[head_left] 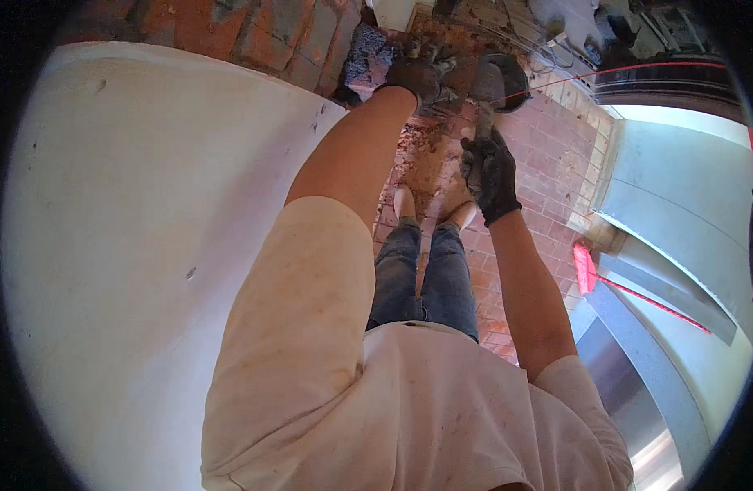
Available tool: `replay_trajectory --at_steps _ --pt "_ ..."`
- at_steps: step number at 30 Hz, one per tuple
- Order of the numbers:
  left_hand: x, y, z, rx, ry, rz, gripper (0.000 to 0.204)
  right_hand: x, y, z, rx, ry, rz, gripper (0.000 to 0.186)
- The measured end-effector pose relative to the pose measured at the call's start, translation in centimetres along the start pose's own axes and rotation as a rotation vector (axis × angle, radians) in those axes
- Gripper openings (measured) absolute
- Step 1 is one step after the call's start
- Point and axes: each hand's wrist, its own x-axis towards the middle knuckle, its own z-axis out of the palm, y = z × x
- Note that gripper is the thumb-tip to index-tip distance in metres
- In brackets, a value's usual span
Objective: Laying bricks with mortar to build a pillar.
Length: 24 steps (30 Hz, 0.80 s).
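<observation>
My right hand [491, 176], in a dark, dirty glove, is closed on the handle of a trowel [489, 90], whose grimy blade lies over a round black bucket [515, 82]. My left hand [417, 78], also gloved, reaches up beside a rough brick wall edge with a bluish-grey patch [368, 53]. Its fingers blend into the dark, dirty background, so I cannot tell whether they hold anything. Dirt and debris [417, 139] lie on the tiled floor between my hands and feet.
A white wall [131, 229] fills the left side, with exposed brick [245, 33] above. At right are a pale counter [663, 188], a red broom [587, 270] and a steel surface [613, 376]. A red cord [613, 67] and loose wires cross the top right.
</observation>
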Motion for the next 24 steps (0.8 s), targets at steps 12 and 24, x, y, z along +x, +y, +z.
replay_trajectory --at_steps 12,24 --pt "-0.6 -0.1 -1.7 0.065 0.008 0.107 0.073 -1.7 -1.9 1.1 -0.101 0.009 -0.136 0.022" --pt "-0.5 -0.2 -2.1 -0.098 -0.054 0.089 0.074 -0.5 -0.5 0.3 -1.118 0.122 -0.641 0.034"
